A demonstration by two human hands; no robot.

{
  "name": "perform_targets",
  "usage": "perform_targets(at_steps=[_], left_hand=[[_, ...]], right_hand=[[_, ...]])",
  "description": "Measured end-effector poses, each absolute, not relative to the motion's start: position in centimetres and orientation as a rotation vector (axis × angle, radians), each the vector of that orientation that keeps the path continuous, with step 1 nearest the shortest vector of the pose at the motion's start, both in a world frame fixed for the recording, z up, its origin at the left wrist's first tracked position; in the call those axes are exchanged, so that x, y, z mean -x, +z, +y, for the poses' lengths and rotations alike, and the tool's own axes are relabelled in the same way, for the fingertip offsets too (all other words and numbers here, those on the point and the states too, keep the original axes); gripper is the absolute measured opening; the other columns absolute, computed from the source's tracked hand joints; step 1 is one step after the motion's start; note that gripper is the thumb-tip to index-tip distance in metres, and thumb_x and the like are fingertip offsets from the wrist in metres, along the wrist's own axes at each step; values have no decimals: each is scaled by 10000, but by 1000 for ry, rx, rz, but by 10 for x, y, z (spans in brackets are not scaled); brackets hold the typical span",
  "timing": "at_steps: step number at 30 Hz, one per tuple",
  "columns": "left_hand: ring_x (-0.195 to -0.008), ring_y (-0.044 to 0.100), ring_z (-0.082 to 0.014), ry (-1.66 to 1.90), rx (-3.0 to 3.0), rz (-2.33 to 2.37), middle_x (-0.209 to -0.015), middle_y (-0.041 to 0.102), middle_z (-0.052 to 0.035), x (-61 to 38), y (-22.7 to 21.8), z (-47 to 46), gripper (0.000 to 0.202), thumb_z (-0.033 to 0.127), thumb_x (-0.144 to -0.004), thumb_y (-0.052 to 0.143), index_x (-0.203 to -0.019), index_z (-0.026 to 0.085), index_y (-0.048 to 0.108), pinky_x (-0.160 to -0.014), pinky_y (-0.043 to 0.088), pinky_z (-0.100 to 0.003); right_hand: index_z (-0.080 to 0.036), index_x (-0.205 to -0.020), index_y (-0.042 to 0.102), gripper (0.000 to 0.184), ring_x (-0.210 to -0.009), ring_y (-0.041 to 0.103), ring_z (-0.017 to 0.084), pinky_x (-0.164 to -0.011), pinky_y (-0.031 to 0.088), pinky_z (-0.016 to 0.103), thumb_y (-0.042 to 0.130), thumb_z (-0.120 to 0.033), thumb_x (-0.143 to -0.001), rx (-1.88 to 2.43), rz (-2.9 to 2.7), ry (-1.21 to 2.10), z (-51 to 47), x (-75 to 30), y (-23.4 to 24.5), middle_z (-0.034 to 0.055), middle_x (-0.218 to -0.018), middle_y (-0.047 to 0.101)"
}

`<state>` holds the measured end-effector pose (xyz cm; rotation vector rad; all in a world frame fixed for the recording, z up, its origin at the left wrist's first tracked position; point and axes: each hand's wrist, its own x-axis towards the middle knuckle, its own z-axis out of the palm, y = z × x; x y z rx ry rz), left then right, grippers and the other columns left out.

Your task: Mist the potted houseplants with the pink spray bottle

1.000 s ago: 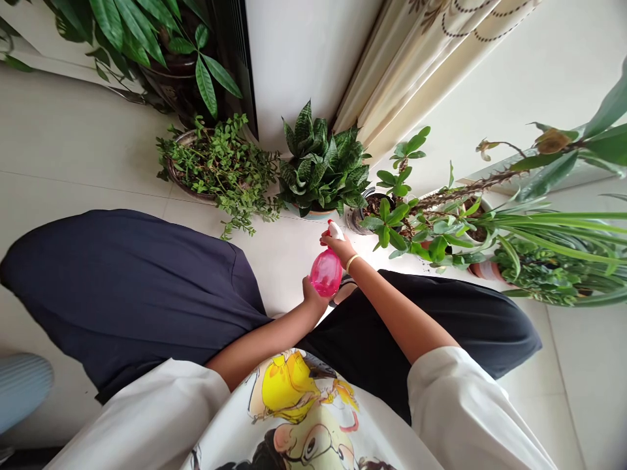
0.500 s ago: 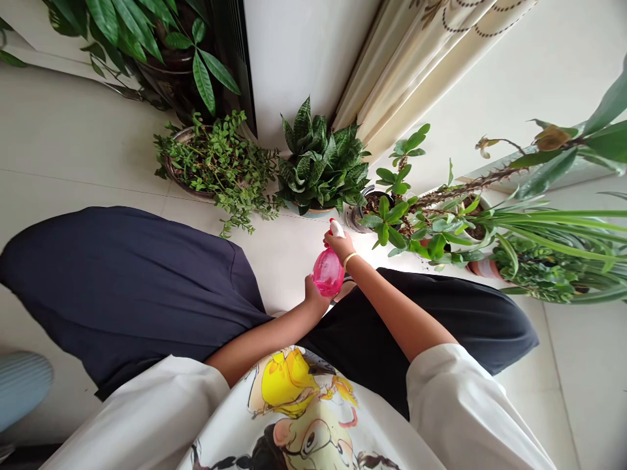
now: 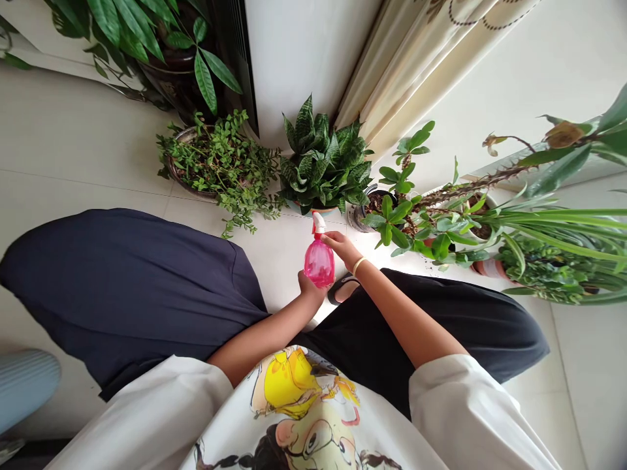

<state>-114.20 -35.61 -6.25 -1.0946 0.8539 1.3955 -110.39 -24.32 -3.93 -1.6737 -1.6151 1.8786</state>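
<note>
A pink spray bottle [image 3: 319,261] with a white nozzle is held over the floor between my knees. My left hand [image 3: 310,290] grips its base from below. My right hand [image 3: 343,248], with a bracelet at the wrist, is closed on the bottle's neck just under the nozzle. The nozzle points toward a dark-leaved potted plant [image 3: 323,163] straight ahead. A small-leaved trailing plant [image 3: 220,163] stands to its left.
More potted plants [image 3: 431,222] with long leaves crowd the right side. A large-leaved plant [image 3: 161,39] stands at the back left, with a cream curtain [image 3: 416,59] behind. A blue-grey object [image 3: 24,385] lies at the lower left. The floor is pale tile [image 3: 63,150].
The bottle has shifted slightly left and tilted more upright, so its white nozzle now shows clear of my right hand.
</note>
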Motion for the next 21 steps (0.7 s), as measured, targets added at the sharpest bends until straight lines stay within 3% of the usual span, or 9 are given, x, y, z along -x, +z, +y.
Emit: perform_targets(at_steps=[3,6,10,16,21], left_hand=[[-713,623,-244,1377,1027,894,-857,606,-91,1146,-64,-352,252,350,-931,413,-967,221,627,-692,511,-380],[-721,633,-253,1324,974,893,-866,616,-103,1145,-63,-350,271,365,-925,416,-977,210,632,-679,511,-387],[-725,638,-253,1327,975,935,-890,634,-114,1144,-62,-348,331,366,-946,357,-1003,198,637,-641,516,-373],[-820,652,-239,1402,1060,990,-914,626,-94,1146,-64,-349,261,319,-937,410,-984,208,641,-659,537,-328],[-853,656,-324,1288,896,959,-932,649,-152,1143,-61,-348,331,372,-917,423,-1030,167,658,-649,555,-424]], right_hand=[[-191,-902,685,503,-832,592,172,-789,469,307,745,-639,-682,1492,-1687,1949,-242,1100,-41,18,-839,664],[-184,-908,705,564,-879,622,185,-835,485,323,762,-682,-650,1424,-1618,2040,-239,1097,-42,51,-907,710],[-171,-859,708,567,-862,611,179,-816,475,315,729,-705,-670,1462,-1653,1910,-240,1096,-42,58,-896,711],[-183,-776,667,470,-798,592,169,-742,466,296,695,-650,-725,1543,-1665,1750,-248,1100,-43,20,-784,669],[-165,-911,701,492,-918,688,211,-881,536,360,826,-568,-658,1473,-1430,2078,-233,1096,-34,102,-951,757]])
